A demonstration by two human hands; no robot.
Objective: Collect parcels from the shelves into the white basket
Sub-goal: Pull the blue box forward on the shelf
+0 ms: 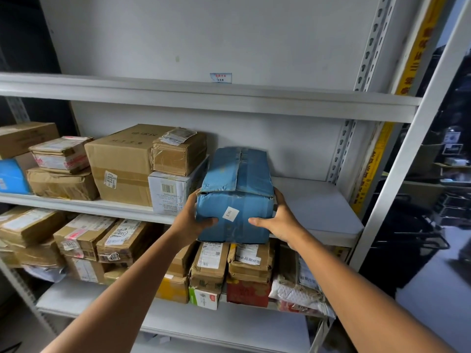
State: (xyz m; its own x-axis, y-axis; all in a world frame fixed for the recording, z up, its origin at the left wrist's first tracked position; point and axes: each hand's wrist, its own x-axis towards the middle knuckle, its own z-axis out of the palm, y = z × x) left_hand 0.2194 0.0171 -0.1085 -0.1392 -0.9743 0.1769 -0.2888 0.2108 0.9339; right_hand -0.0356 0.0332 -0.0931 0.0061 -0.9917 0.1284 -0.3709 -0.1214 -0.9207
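Observation:
A worn blue cardboard parcel (235,192) with a small white sticker on its front stands on the middle shelf (321,207), its front end past the shelf's edge. My left hand (193,220) grips its left side, thumb across the front face. My right hand (277,220) grips its right side, thumb also on the front. The white basket is not in view.
Brown cardboard parcels (122,164) and a white box (170,192) fill the middle shelf to the left. The lower shelf (229,324) holds several taped parcels and padded bags. The top shelf (204,95) is overhead. A white upright post (413,138) stands at the right.

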